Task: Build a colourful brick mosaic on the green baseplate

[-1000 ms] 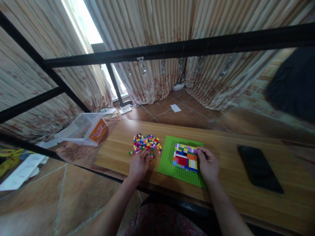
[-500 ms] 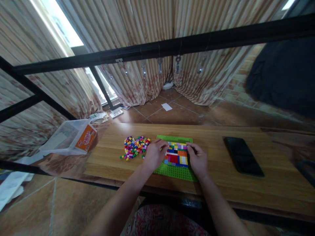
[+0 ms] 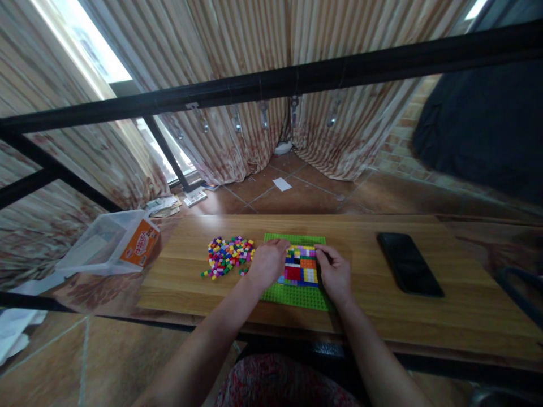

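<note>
A green studded baseplate (image 3: 297,297) lies on the wooden table, bearing a flat block of multicoloured toy bricks (image 3: 293,273) with red, orange, white, yellow and blue areas. My left hand (image 3: 269,263) reaches over the block's left side, its fingers bent together at the far left corner; what they pinch, if anything, is hidden. At the far right corner, my right hand (image 3: 336,272) has thumb and forefinger closed against the block's edge. Loose small toy bricks (image 3: 229,257) are heaped left of the baseplate, close to my left hand.
A black phone (image 3: 409,264) lies on the right of the wooden table (image 3: 182,294). Left of the table sits a clear plastic bin (image 3: 99,243) with an orange label. A black metal rail (image 3: 254,85) crosses beyond the table before striped curtains (image 3: 237,34). White paper (image 3: 282,183) is on the tiled floor.
The whole view has shifted a little, so things sit slightly further left. My left fingers have drawn in lower at the block's far edge; my right hand stays at its far right corner.
</note>
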